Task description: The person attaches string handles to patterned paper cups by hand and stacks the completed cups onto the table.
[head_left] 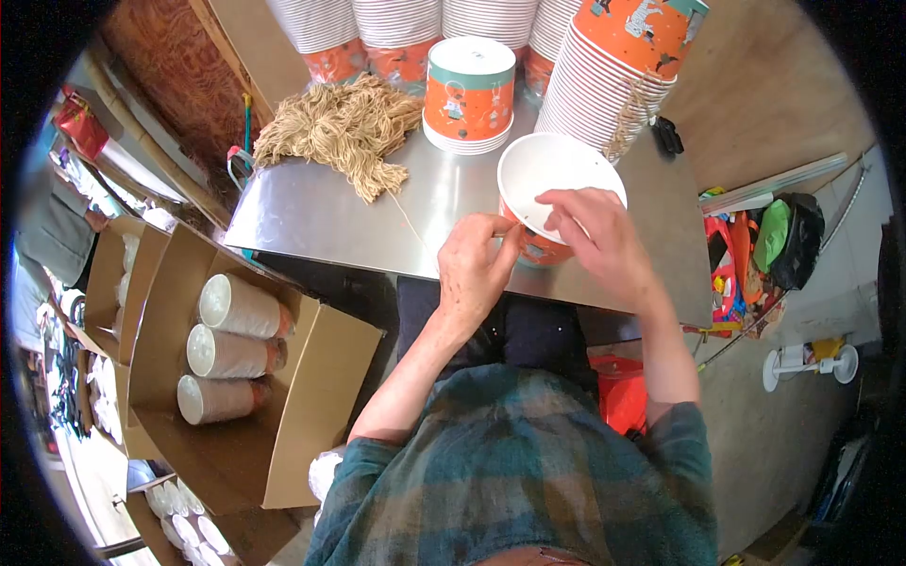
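A metal table [359, 224] is spread across the upper middle of the view, its far side hidden by stacks of buckets. To the left, an open cardboard box [323, 406] is seen, in which three wrapped stacks [226, 351] are laid on their sides; their printed ends are blurred by the wrapping. At the back of the table, a row of white-rimmed bucket stacks [401, 24] is cut off by the top edge. The leaning stack [590, 99] of orange buckets is also cropped at the top. A heap of string [335, 132] is piled at the left, beside a short upturned stack [469, 99]. The open bucket [552, 162] is stood mouth up near the table's front edge, its orange front partly covered by both hands. The right hand [604, 236] is held over the bucket's mouth with fingers loosely bent; whether anything is gripped there cannot be told. The left hand [472, 266] is placed at the bucket's near left side, thumb and forefinger brought close together; what, if anything, is pinched cannot be made out. A thin strand [409, 223] is stretched from the heap toward the left hand, its end hard to trace.
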The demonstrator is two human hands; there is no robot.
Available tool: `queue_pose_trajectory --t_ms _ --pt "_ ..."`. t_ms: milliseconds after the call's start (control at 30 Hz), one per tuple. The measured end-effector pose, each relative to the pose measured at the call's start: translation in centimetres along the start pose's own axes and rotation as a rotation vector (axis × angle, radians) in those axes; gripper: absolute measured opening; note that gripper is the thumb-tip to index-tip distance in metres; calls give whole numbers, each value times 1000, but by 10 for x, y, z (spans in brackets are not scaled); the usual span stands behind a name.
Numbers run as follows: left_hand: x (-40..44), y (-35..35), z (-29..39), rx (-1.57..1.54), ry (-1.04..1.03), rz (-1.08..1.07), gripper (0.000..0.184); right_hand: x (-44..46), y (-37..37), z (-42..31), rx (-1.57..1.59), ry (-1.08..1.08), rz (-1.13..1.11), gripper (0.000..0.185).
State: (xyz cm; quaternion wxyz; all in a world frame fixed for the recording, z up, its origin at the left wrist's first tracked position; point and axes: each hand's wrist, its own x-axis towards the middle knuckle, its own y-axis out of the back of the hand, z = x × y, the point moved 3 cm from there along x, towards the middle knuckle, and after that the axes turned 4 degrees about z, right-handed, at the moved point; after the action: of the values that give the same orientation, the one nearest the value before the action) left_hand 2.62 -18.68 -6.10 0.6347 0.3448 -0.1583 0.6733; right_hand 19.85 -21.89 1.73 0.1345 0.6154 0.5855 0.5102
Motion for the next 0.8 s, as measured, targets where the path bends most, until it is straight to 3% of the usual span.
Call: queue_pose_trajectory --t_ms 67,167,233,333,567,633,667,800 --pt "0 -1 0 6 -16 2 10 13 -3 14 24 -53 -68 24" --pt "0 1 0 31 -39 -18 10 27 -12 29 119 109 -108 23" --pt "1 1 -1 63 -60 -19 10 32 -16 29 301 37 -349 23" --pt "2 2 1 129 -111 -34 10 38 -16 27 273 -26 -463 22" --pt "0 6 0 36 -56 -57 13 32 -15 42 178 -75 -359 15" --pt "-7 10 -8 -6 210 -137 15 32 -6 46 -201 44 -47 13" --pt "-11 12 -13 -95 361 -201 16 32 -2 49 -297 -29 -7 16" --pt "-21 17 -30 -314 562 -262 16 28 6 38 -109 -105 30 12"
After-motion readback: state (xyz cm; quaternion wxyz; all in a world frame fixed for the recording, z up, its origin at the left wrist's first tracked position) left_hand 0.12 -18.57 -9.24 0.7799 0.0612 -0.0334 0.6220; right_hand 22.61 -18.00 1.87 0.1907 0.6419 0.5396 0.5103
